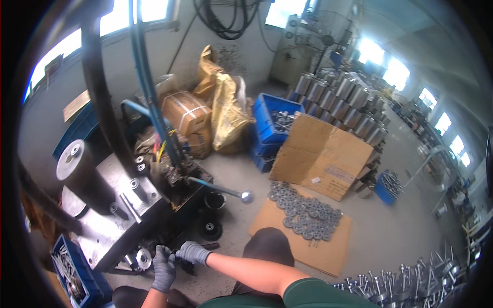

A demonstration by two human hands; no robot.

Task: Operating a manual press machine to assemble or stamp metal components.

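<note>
Left hand (163,269) and right hand (194,252) side by side, just right of the machine bed (105,231). Cylinder (84,174) stands on bed. Parts bin (97,281) left of hands. To right, on floor: rings (308,211) on cardboard sheet (335,251); cardboard panel (321,151) behind them, stacked cylinders (339,97) behind panel. Carton (184,110) beyond machine; sack (227,115) right of carton.

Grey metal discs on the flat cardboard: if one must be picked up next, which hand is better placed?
Probably the right hand: it is nearer to the grey metal discs, while the left hand is farther left, closer to the machine.
</note>
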